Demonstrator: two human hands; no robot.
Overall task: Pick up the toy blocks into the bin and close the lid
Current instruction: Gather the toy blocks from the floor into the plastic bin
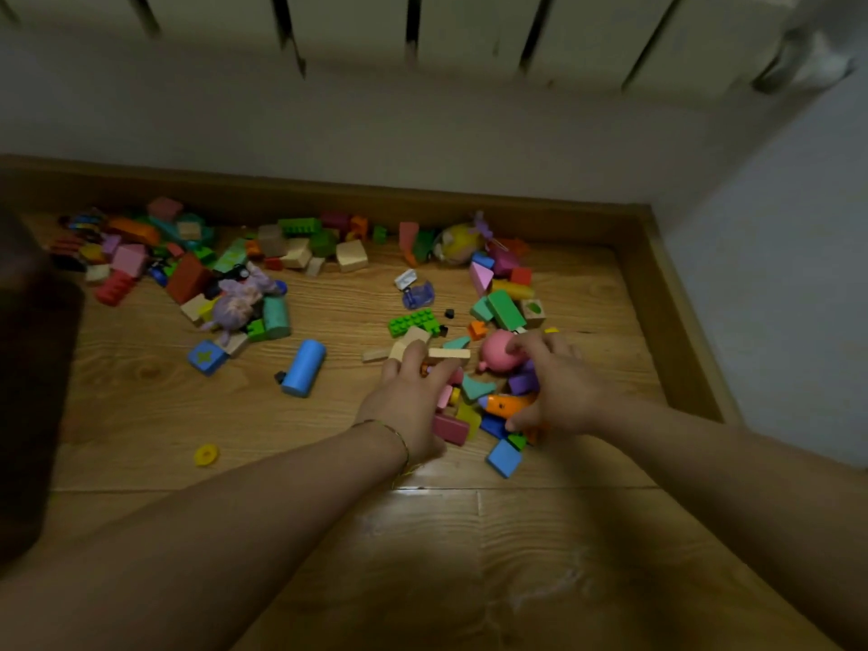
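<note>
The toy blocks (476,387) lie heaped on the floor (141,406) right of the blue cylinder (304,374), and we have our left hand (413,401) and right hand (561,392) on either side of the heap. The left hand's fingers curl down over pale pieces, so we cannot tell whether it grips any; the right hand spreads wide, fingertips touching a pink round toy (495,351). Far left of the cylinder, a dark blurred shape (33,392) is cut off.
</note>
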